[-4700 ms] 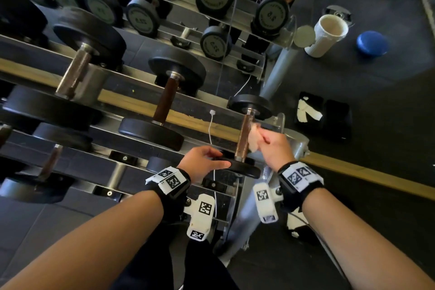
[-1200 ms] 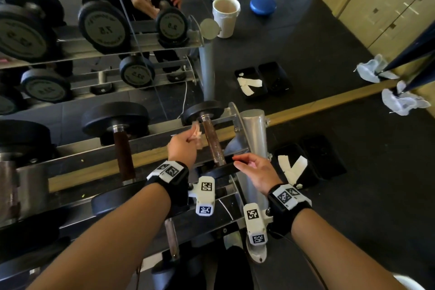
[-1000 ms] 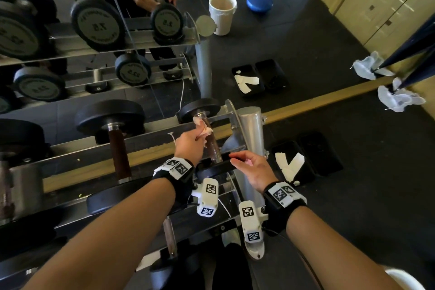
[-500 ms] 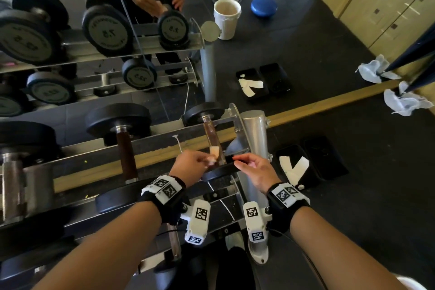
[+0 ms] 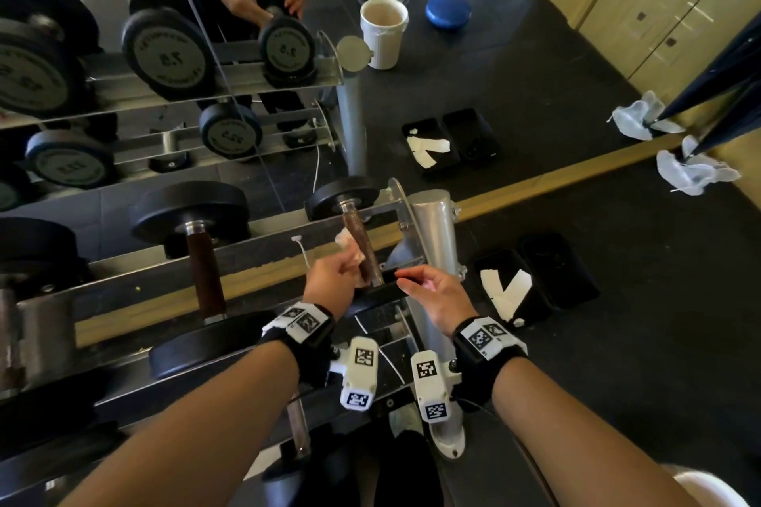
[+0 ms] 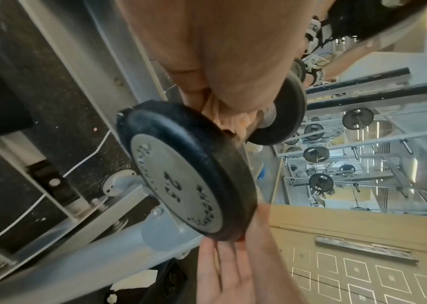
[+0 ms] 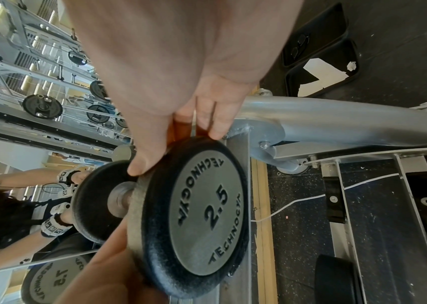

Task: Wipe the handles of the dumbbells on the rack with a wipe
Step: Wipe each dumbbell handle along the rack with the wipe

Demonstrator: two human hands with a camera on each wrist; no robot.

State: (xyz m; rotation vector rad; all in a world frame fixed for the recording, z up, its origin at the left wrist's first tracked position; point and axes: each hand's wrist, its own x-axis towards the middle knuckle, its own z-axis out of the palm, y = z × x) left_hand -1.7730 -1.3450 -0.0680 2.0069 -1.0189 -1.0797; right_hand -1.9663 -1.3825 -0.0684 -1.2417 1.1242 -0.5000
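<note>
At the right end of the dumbbell rack point(image 5: 263, 259), the small 2.5 dumbbell point(image 5: 345, 193) lies across the rails with its brown handle point(image 5: 362, 247) pointing away from the person toward the mirror. The left hand point(image 5: 329, 280) is curled around a crumpled pale wipe point(image 5: 350, 253) and presses it against the left side of that handle, near the closer plate; in the left wrist view the wipe point(image 6: 223, 121) shows bunched under the fingers behind the plate marked 2.5 point(image 6: 181, 179). The right hand point(image 5: 432, 292) grips the rim of the same near plate, thumb on one face and fingers over the edge, which the right wrist view shows plainly, with the thumb and fingertips point(image 7: 217, 125) clamped on the black rubber rim of the plate point(image 7: 202, 214). Just to the left on the rack sits a larger dumbbell point(image 5: 189, 214) with a darker handle. On the dark rubber floor point(image 5: 617, 280) to the right lie black trays point(image 5: 535, 280) holding white scraps, and farther off stand a white cup point(image 5: 385, 33) and a blue disc point(image 5: 449, 11), seen near the mirror's foot. Two crumpled white cloths point(image 5: 692, 173) lie by the pale wooden cabinets point(image 5: 667, 0).
</note>
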